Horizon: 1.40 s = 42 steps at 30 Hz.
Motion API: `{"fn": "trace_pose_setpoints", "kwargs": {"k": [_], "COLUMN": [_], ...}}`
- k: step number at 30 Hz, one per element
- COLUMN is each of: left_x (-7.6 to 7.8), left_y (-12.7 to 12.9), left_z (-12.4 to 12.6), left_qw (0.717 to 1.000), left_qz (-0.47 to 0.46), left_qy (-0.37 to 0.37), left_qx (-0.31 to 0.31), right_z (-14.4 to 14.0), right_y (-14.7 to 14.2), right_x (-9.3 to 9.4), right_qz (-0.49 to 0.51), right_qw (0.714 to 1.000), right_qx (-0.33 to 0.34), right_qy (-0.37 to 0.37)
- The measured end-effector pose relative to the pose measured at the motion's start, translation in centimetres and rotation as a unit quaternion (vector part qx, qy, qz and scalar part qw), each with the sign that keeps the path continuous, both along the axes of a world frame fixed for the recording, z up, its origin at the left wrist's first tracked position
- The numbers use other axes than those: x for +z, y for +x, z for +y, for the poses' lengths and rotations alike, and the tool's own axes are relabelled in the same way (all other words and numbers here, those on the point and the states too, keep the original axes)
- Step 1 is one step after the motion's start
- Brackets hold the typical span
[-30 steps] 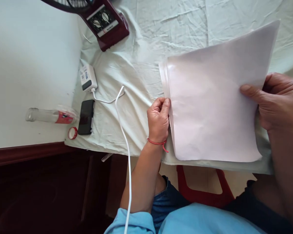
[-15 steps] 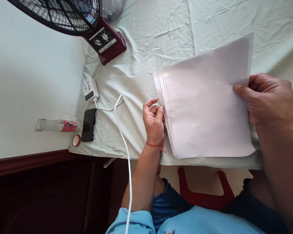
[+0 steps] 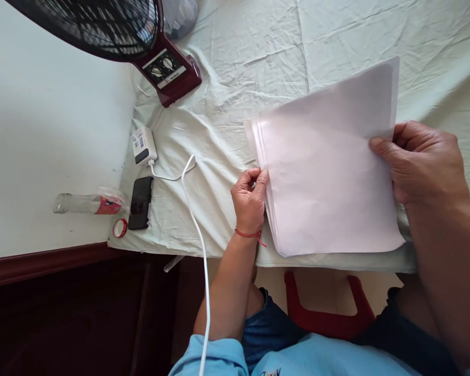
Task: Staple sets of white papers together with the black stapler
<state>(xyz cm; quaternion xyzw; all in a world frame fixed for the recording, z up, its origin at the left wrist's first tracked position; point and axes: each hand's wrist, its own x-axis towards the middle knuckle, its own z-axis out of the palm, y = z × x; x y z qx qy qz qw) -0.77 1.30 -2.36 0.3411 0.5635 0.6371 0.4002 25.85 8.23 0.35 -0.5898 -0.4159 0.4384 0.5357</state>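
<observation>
A stack of white paper sheets point(image 3: 329, 172) is held at a slant over the near edge of the cloth-covered table, its left edges slightly fanned. My right hand point(image 3: 426, 162) grips the right edge, thumb on top and the other fingers mostly hidden behind. On the left edge, my left hand point(image 3: 250, 198) pinches the sheets between thumb and curled fingers; how many sheets it has cannot be made out. A red string bracelet circles my left wrist.
A dark red fan point(image 3: 176, 78) stands at the back left. Along the left side are a white device point(image 3: 144, 146) with a white cable point(image 3: 198, 224), a black phone point(image 3: 141, 202), a glass bottle point(image 3: 82, 203) and a red ring-shaped cap point(image 3: 119, 228). Below is a red stool point(image 3: 325, 318).
My left fingers have closed onto the left edge of the paper, with the index finger drawn in. My right hand and the stack's right side have shifted slightly left.
</observation>
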Motion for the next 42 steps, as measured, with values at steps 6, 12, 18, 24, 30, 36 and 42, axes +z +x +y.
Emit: {"fn": "trace_pose_setpoints", "kwargs": {"k": [6,12,18,24,30,36,42], "left_x": [0.0,0.3,0.3,1.1,1.2,0.7,1.0], "left_y": [-0.3,-0.2,-0.1,0.1,0.3,0.1,-0.1], "left_z": [0.3,0.2,0.1,0.1,-0.1,0.1,-0.1], "left_qw": [0.999,1.0,0.998,0.995,0.994,0.997,0.996], "left_qz": [-0.01,-0.016,-0.035,-0.101,-0.085,-0.068,-0.078], "left_qy": [-0.026,-0.016,0.008,-0.009,-0.03,-0.031,-0.037], "left_qx": [0.026,0.021,0.045,0.004,-0.061,-0.035,0.0], "right_z": [0.0,0.0,0.2,0.1,-0.1,0.1,0.3], "right_y": [-0.5,-0.2,-0.2,-0.1,-0.1,-0.3,-0.4], "right_x": [0.2,0.2,0.3,-0.1,0.1,0.1,0.1], "right_qz": [0.013,0.005,0.009,0.019,0.015,0.024,0.027], "right_qw": [1.0,1.0,0.999,0.999,1.0,0.999,0.998], "right_qx": [-0.009,-0.013,-0.035,0.009,0.018,0.003,-0.034], "right_qy": [0.003,0.011,0.02,0.025,0.015,0.023,0.033]}}
